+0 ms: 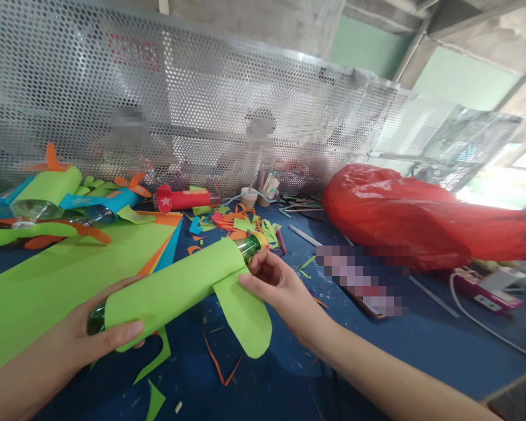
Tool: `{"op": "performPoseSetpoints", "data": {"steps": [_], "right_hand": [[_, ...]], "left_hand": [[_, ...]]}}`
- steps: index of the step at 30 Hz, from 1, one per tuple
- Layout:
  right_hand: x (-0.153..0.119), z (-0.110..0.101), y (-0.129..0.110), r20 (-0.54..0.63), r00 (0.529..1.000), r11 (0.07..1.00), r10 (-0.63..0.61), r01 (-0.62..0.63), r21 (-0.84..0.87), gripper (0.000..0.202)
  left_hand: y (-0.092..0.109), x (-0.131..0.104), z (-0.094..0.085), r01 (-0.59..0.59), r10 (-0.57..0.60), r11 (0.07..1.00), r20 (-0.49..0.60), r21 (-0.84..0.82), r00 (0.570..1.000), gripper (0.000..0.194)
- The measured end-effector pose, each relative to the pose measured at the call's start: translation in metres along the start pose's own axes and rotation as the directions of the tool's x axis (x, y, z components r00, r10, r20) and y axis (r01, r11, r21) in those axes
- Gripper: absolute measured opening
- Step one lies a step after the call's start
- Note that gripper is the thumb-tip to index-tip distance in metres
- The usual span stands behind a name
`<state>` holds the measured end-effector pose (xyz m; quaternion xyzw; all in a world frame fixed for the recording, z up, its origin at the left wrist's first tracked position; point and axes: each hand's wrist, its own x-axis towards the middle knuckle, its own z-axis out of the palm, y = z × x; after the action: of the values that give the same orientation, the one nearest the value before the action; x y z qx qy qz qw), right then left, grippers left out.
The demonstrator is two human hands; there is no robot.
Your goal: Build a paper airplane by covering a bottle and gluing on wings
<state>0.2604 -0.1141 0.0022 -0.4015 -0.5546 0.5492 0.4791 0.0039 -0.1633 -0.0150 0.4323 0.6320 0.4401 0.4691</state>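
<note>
A green plastic bottle (248,248) wrapped in a lime-green paper sleeve (175,286) is held tilted over the table, its neck toward the upper right. My left hand (99,327) is closed around the base end, thumb lying along the paper. A rounded lime-green paper wing (245,318) hangs from the sleeve near the neck. My right hand (280,286) pinches at the wing's upper corner, thumb in front and curled fingers beside the neck. Something yellow-orange shows at the bottle's mouth, partly hidden by those fingers.
Lime-green paper sheets (70,275) lie left, with finished bottle airplanes (48,193) behind. Paper scraps (241,222) litter the blue table (289,374). A red plastic bag (390,216), a phone (359,283) and a purple power strip (486,295) lie right. A perforated metal screen (210,88) stands behind; people are beyond it.
</note>
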Motion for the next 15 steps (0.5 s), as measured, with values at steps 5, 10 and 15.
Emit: {"op": "performPoseSetpoints", "data": {"steps": [5, 10, 15], "right_hand": [[0.002, 0.0, 0.007, 0.009, 1.0, 1.0, -0.012, 0.012, 0.003, 0.044], [0.003, -0.001, 0.008, 0.012, 1.0, 0.999, -0.01, 0.01, -0.035, 0.042], [0.003, -0.002, 0.007, 0.009, 1.0, 0.997, -0.006, 0.007, -0.074, 0.04]], "left_hand": [[-0.001, 0.0, -0.001, -0.026, 0.025, 0.998, 0.012, 0.055, 1.0, 0.092], [-0.011, 0.006, -0.009, -0.163, 0.184, 0.942, -0.044, 0.292, 0.982, 0.077], [-0.013, 0.009, -0.013, -0.214, 0.235, 0.924, -0.028, 0.317, 0.972, 0.069]]}}
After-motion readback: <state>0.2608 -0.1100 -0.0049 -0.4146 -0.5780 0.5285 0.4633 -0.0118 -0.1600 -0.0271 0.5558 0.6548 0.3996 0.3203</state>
